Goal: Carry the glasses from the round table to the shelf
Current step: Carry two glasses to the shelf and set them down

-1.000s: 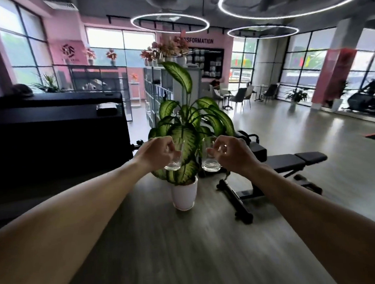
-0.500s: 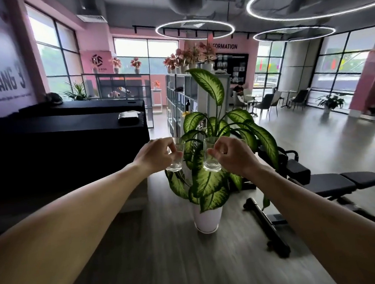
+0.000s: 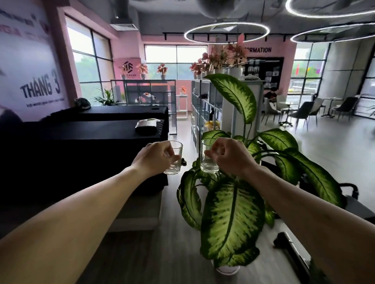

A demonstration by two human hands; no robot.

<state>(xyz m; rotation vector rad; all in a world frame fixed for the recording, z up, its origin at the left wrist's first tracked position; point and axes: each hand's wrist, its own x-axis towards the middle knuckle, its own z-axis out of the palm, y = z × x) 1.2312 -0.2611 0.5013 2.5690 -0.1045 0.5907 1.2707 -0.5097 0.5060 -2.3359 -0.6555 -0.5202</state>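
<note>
left glass point(image 3: 174, 158): clear, colourless. right glass point(image 3: 208, 157): clear, colourless. plant leaves point(image 3: 232, 218): pale yellow-green centres, dark green mottled edges. plant pot point(image 3: 227, 270): white. counter point(image 3: 71, 147): black. back wall point(image 3: 126, 46): pink. floor point(image 3: 146, 266): grey wood-grain. ring lights point(image 3: 226, 31): white.

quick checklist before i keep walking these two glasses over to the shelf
1. Left hand grips the left glass: ok.
2. Right hand grips the right glass: ok.
3. Glasses upright: ok, the left one slightly tilted.
4. Glasses apart, not touching: ok.
5. Path ahead: not ok, the potted plant stands right below and in front of the hands.
6. Free spot on the white shelf: cannot tell.
</note>
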